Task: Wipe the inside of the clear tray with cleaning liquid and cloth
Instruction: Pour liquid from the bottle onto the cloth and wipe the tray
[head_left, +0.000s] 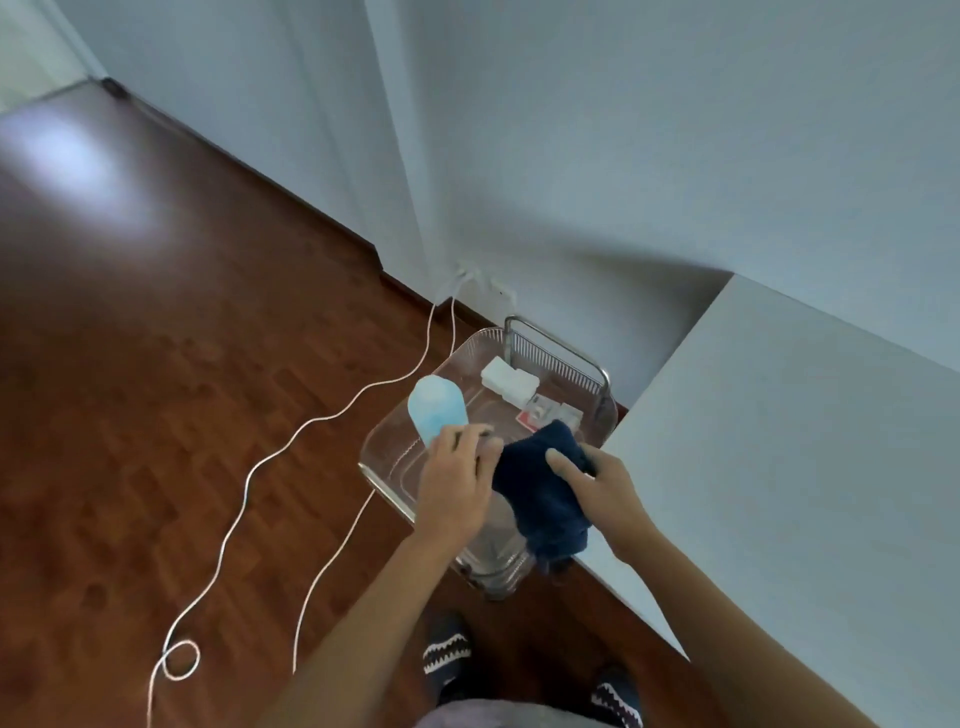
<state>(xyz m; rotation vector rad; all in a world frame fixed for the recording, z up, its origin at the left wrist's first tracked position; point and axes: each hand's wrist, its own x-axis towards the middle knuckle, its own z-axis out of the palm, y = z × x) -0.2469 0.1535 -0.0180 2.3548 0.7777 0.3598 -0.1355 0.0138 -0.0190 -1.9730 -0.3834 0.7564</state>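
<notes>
Left hand (454, 480) gripping pale blue bottle (436, 410), seemingly tipped, right hand (597, 486) clutching dark blue cloth (540, 493), above clear tray (395, 441)

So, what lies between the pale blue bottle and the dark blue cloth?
In the head view, the left hand gripping the pale blue bottle lies between it and the dark blue cloth.

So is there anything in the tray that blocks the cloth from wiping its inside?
Yes. White boxes and small packets lie at the far end of the clear tray, beyond the dark blue cloth held by the right hand.
</notes>
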